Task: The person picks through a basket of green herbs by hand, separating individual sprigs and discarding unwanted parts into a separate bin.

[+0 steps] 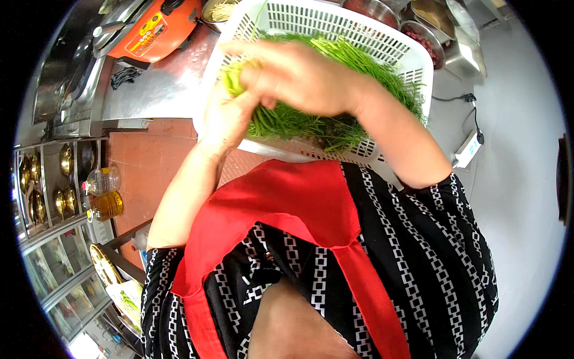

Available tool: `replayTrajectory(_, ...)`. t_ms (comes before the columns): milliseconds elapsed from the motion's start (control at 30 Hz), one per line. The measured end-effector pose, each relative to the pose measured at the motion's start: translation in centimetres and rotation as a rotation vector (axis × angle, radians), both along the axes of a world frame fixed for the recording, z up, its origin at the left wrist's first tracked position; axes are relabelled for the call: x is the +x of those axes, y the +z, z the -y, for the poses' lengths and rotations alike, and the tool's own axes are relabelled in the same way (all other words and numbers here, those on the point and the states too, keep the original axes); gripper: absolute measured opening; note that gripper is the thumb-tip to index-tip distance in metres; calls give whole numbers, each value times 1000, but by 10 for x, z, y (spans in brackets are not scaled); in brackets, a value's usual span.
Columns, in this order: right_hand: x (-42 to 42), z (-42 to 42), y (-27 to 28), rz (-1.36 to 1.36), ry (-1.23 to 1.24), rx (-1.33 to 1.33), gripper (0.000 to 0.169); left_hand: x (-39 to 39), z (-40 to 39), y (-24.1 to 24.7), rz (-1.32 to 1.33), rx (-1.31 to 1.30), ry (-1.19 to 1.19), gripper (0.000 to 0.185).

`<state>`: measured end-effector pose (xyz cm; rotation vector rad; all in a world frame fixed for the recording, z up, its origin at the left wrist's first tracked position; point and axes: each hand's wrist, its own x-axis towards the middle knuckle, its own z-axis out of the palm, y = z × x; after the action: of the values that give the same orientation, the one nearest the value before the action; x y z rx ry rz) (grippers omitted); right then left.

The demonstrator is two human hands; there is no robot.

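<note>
My left hand (228, 112) is closed around a bunch of feathery green herbs, its pale stem ends (233, 78) sticking up out of the fist. Blurred by motion, my right hand (300, 76) lies over those stem ends; whether its fingers grip any stems cannot be told. Both hands are above the left part of a white slotted plastic basket (421, 67). More feathery greens (358, 63), which look like dill or fennel fronds, fill the basket beneath and to the right of my hands, with their stems at the upper middle.
An orange appliance (152, 33) and a black crumpled item (125, 77) are on the steel counter (157, 96) at left. Metal bowls (423, 42) and a steel container (464, 54) stand beyond the basket. A power strip (468, 150) hangs at right. Oil bottles (106, 206) stand at lower left.
</note>
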<state>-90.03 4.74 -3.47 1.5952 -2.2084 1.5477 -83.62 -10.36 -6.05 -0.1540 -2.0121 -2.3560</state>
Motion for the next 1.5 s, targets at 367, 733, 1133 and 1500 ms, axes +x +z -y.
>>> replayTrajectory(367, 15, -61, -139, -59, -382, 997, 13, -18, 58, 27, -128, 262, 214, 15)
replayTrajectory(733, 21, -35, -46, 316, -386, -185, 8, -4, 8, -9, 93, 49, 121, 12)
replayTrajectory(1133, 26, 7, -45, 207, -304, -254, 9, 2, 3, -16, 84, 279, 47, 17)
replayTrajectory(1500, -22, -53, -112, -143, -492, 703, 16, -20, 63, 33, -260, 291, 251, 17)
